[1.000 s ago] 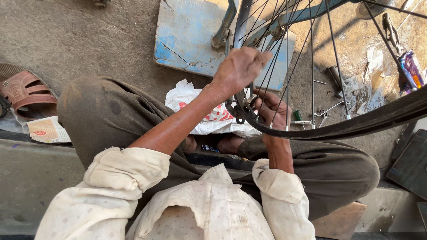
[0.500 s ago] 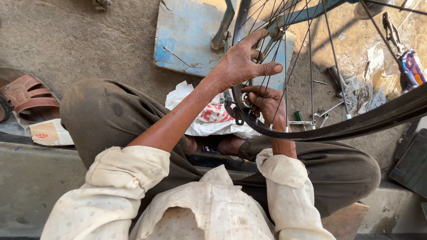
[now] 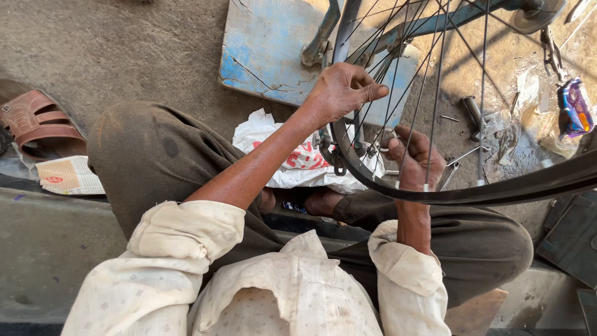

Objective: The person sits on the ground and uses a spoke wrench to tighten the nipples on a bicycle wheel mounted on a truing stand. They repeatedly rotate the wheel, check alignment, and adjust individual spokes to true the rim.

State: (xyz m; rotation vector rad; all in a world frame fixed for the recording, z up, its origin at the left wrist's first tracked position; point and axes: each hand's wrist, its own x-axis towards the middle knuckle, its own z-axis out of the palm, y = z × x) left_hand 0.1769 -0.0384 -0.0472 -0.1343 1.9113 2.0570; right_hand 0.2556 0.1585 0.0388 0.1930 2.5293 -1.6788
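A bicycle wheel with a black rim and thin metal spokes stands in front of me, over my lap. My left hand reaches up inside the wheel and pinches one spoke between thumb and fingertips. Lower down, my right hand is closed on a small metal tool held against the inner side of the rim, where the spokes meet it. Both sleeves are pale and rolled up. My knees in dark trousers spread to either side.
A cracked blue board lies on the ground behind the wheel. A white plastic bag sits between my feet. A brown sandal and a paper scrap lie left. Small tools and a colourful packet lie right.
My left hand spread its fingers half a second ago and has now closed them on a spoke. My right hand stays at the rim with only slight shifting.
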